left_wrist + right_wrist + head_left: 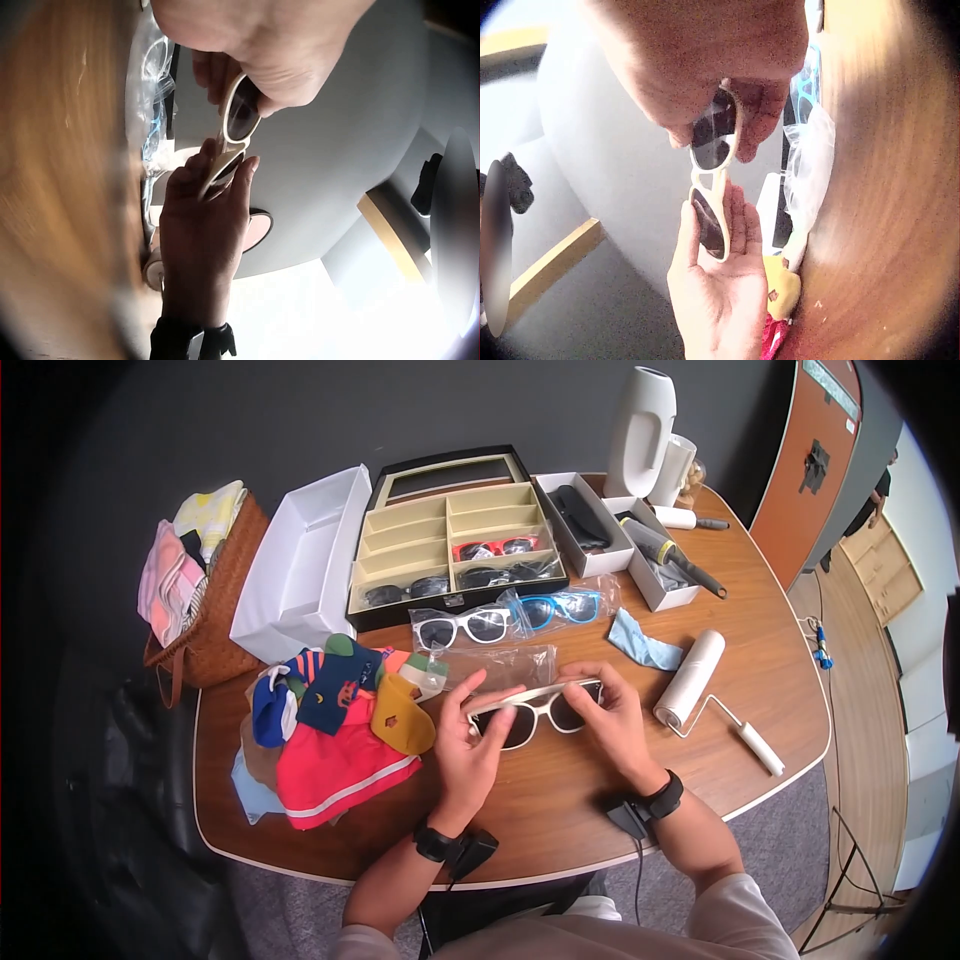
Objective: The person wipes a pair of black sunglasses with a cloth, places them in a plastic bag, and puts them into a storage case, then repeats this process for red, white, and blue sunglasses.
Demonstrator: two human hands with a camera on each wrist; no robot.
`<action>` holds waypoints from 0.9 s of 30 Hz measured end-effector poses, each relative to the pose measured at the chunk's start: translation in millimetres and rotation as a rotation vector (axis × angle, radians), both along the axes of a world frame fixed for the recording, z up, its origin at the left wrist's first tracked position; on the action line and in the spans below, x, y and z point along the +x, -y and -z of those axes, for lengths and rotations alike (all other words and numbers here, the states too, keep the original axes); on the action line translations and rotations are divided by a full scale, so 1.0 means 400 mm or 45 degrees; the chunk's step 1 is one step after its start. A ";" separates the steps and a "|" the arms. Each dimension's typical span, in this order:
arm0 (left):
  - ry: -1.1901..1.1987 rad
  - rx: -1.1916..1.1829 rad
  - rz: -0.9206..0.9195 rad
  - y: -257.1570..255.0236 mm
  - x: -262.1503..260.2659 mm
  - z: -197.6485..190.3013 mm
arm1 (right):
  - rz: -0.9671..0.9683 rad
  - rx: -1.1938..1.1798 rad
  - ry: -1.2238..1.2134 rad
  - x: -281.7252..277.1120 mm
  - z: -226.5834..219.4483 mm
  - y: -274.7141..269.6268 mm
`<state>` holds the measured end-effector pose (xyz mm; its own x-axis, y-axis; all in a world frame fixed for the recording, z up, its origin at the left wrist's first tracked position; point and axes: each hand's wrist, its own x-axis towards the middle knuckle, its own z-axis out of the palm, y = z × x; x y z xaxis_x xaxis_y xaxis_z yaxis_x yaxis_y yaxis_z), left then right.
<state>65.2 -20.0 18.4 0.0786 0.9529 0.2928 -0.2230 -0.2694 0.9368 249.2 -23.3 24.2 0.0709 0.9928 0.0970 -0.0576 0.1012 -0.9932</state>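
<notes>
A pair of white-framed sunglasses (566, 714) with dark lenses is held above the table's front half. My left hand (468, 752) pinches it at one end, the thumb lying by a lens. At the other end my right hand (622, 734) grips it, the thumb against the second lens. Both wrist views show thumbs on one face of the sunglasses (243, 112) and fingers behind. Just beyond the hands lies a clear plastic sleeve (500, 664). Behind it are bagged white sunglasses (462, 628) and bagged blue ones (560, 608).
A sectioned display case (405, 540) holds several sunglasses. White boxes (300, 575) flank it. Left are piled clothes and socks (345, 740) and a wicker basket (225, 600). On the right lie a light blue cloth (645, 647) and a white roller (693, 678) with a wire handle.
</notes>
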 end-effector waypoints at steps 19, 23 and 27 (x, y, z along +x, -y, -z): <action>-0.204 -0.133 -0.208 -0.021 0.000 0.055 | 0.200 -0.109 -0.340 0.039 0.012 -0.036; -0.926 0.405 -0.166 -0.039 0.001 0.031 | 0.528 -0.026 -0.357 0.066 0.014 -0.051; -1.335 0.600 0.080 -0.077 0.019 0.015 | 0.646 0.098 -0.302 0.091 0.016 -0.060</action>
